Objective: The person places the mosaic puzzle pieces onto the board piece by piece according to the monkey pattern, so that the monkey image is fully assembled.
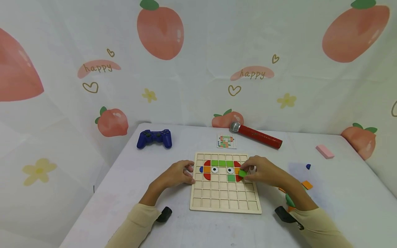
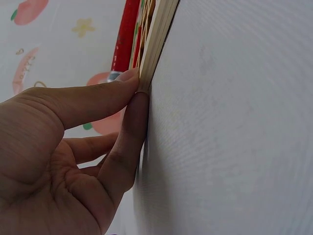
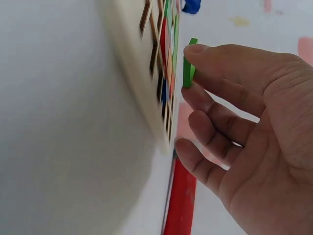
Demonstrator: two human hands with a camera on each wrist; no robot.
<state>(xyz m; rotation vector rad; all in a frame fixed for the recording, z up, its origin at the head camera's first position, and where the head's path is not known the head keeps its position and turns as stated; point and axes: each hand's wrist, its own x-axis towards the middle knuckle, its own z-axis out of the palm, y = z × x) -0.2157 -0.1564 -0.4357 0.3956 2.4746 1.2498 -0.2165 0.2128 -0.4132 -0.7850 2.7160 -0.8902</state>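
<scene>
A wooden grid board (image 1: 225, 204) lies on the table, with red, green, orange and blue tiles and two eye tiles set in its upper cells. At its left edge, my left hand (image 1: 176, 175) holds the rim between thumb and index finger, seen close in the left wrist view. My right hand (image 1: 263, 169) pinches a green square tile (image 1: 242, 173) over the right side of the grid, near a red curved tile (image 1: 237, 178). In the right wrist view the green tile (image 3: 188, 71) is tilted and apart from the board's surface.
Behind the board lie a pattern card (image 1: 226, 141), a red microphone (image 1: 258, 136) and a blue game controller (image 1: 154, 138). A pink block (image 1: 325, 151) sits far right. Loose pieces, including an orange tile (image 1: 307, 185) and a blue piece (image 1: 308, 166), lie around my right forearm.
</scene>
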